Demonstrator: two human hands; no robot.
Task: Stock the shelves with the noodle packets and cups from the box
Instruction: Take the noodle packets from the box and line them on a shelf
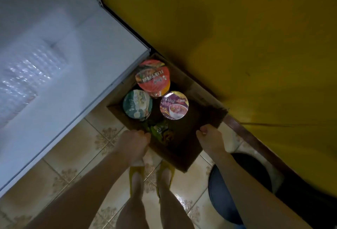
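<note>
The cardboard box (217, 117) stands open on the tiled floor (73, 148) in the middle of the frame, between the white shelf (94, 61) at the left and the yellow wall (237, 37) at the right. Your left hand (133, 143) is at the lower left edge of the box; its fingers are curled over the rim and grip it, and the fingertips go out of sight inside. Your right hand (209, 137) grips the rim on the right side, near the right corner of the box, with the fingers curled in the same way. Inside the box three noodle cups stand upright with their lids up: the red-lidded cup (152, 77) is nearest to the top of the frame, the green-lidded cup (137, 104) is below it to the left, and the purple-lidded cup (174, 105) is below it to the right. The red-lidded cup overlaps both of the others in this view. A green packet (160, 131) lies on the bottom of the box, just below the green-lidded cup and between your two hands. A sheet of clear plastic wrap (27, 75) lies on the shelf at the far left. Below the box you see your feet in yellow slippers (136, 175), and at the lower right a blue round object (218, 197), partly behind your right forearm; I cannot tell what it is.
</note>
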